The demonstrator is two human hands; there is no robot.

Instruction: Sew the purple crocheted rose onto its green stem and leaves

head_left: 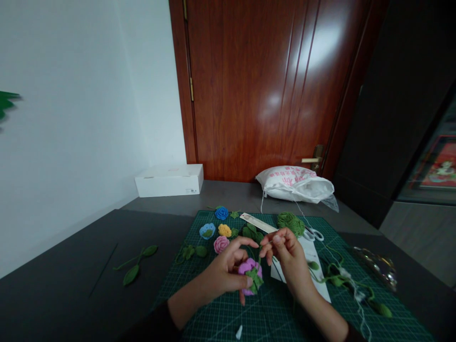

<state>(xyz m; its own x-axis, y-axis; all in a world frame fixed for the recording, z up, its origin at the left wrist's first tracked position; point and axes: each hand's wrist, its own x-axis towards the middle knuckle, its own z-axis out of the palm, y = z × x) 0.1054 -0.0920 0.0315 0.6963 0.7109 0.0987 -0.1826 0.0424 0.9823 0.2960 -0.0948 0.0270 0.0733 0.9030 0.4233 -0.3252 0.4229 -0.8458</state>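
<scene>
My left hand (228, 270) is closed round a purple crocheted flower (247, 267), with its green leafy backing (254, 280) turned towards me. The thumb presses on that backing while the index finger reaches out towards the other hand. Just to the right, my right hand (285, 249) is pinched, thumb against fingers. Something thin and pale shows at its fingertips, too small to name. Green yarn seems to run up from the flower to between the two hands. Behind them lie green crocheted leaves (252, 232) and a pink crocheted rose (221, 244).
A green cutting mat (213, 313) bears blue (221, 213) and yellow flowers (224, 230), a ruler (258, 222), a green yarn ball (290, 223), white scissors (313, 233) and white paper (322, 285). Behind are a white box (169, 183) and a bag (292, 183). Leaves (131, 274) lie left.
</scene>
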